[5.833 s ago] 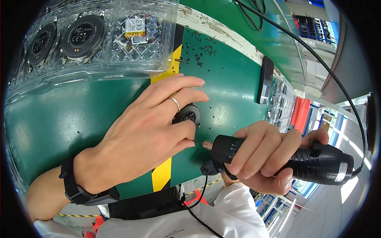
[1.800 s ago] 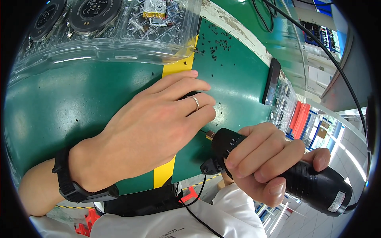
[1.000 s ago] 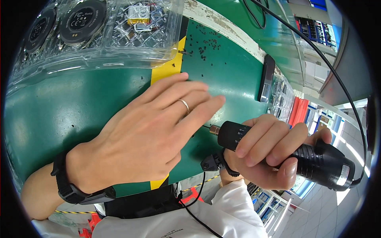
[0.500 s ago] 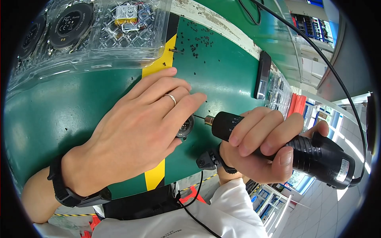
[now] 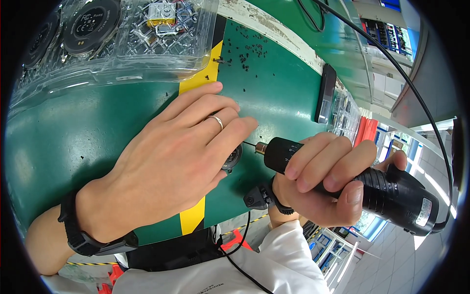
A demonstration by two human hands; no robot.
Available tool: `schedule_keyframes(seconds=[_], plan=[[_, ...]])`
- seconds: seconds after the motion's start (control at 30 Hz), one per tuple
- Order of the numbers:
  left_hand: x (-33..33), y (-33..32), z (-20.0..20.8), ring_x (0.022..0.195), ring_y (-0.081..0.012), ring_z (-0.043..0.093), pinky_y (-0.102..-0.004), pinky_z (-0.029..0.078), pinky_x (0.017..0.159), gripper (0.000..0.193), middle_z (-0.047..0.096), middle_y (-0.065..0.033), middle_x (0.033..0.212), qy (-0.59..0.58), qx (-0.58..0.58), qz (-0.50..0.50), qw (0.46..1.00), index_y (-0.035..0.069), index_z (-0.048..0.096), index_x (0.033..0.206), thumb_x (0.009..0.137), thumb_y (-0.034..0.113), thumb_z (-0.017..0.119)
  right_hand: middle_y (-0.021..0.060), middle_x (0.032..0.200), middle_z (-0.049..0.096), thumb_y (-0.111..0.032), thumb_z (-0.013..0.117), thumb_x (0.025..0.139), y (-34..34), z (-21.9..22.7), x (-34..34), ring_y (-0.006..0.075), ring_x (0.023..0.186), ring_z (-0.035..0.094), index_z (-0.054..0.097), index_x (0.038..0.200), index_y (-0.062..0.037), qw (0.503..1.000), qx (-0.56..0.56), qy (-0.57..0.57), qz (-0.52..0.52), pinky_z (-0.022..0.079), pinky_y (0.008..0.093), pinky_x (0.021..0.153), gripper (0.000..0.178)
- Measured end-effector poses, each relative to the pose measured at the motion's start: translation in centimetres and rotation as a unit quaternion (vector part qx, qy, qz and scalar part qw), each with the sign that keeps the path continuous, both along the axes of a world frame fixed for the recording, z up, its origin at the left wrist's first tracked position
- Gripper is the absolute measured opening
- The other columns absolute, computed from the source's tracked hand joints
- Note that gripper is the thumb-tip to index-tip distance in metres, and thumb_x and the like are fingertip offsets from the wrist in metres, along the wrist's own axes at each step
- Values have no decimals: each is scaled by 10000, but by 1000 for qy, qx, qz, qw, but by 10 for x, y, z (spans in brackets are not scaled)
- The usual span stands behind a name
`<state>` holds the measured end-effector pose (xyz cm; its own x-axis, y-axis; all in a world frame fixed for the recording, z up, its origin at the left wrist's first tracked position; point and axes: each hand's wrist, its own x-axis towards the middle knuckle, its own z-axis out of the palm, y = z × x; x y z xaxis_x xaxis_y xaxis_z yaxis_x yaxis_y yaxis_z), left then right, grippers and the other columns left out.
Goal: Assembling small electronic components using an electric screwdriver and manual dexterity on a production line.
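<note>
My left hand (image 5: 166, 157), a ring on one finger, arches over a small round black watch case (image 5: 234, 159), with the thumb and index finger at its sides. Most of the case is hidden under that hand; only its right part shows. My right hand (image 5: 328, 171) is wrapped round a black corded electric screwdriver (image 5: 394, 196), held slanting with its nose to the left. Its thin bit reaches the upper edge of the watch case, close to my left index fingertip. Where exactly the tip rests, I cannot tell.
A clear plastic tray (image 5: 196, 63) at the far left holds black watch backs (image 5: 92, 27) and a small battery (image 5: 161, 13). Many tiny dark screws (image 5: 245, 61) lie scattered on the green mat (image 5: 284, 98). A black handheld device (image 5: 325, 93) lies far right. The screwdriver's cable (image 5: 391, 63) arcs along the right.
The whole view has shifted slightly, with the tray and screws a little further right in it. Both hands keep their grip, and the bit stays at the watch case.
</note>
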<state>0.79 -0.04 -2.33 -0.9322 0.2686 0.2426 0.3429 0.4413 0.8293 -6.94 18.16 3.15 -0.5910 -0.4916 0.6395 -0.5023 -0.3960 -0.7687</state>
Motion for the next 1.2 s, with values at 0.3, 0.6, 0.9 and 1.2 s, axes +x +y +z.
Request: schedule_keyframes(seconds=[0.3,0.6,0.9,1.2], plan=[[0,-1,1,1296,-360,536,-489,415,1168,666,620,-116,1250,5,1,-2,1000,84,625,1272,652,88,870,68,802,475,-132,483,968,0,2,-1,160,487,468,345,1510,-13,1000,3,-7,5,494,329,420,572],[-1,1,-1,1285,-350,542,-490,416,1170,663,624,-114,1245,8,6,-3,1000,81,625,1264,649,91,872,65,791,472,-136,492,965,1,2,-1,156,480,464,370,1479,-15,1000,10,0,1,481,322,406,541],[-1,0,-1,1273,-341,549,-491,410,1180,671,625,-113,1241,13,5,-4,1000,82,620,1267,646,91,874,60,775,473,-134,518,961,-1,3,-2,152,460,450,401,1429,-22,1000,16,-3,-6,473,322,395,495],[-1,1,-2,1266,-335,556,-492,408,1184,663,630,-117,1230,13,10,-4,1000,83,624,1259,645,90,875,62,774,473,-121,526,953,0,3,-1,149,458,449,408,1395,-20,1000,9,-11,-4,474,321,395,469]])
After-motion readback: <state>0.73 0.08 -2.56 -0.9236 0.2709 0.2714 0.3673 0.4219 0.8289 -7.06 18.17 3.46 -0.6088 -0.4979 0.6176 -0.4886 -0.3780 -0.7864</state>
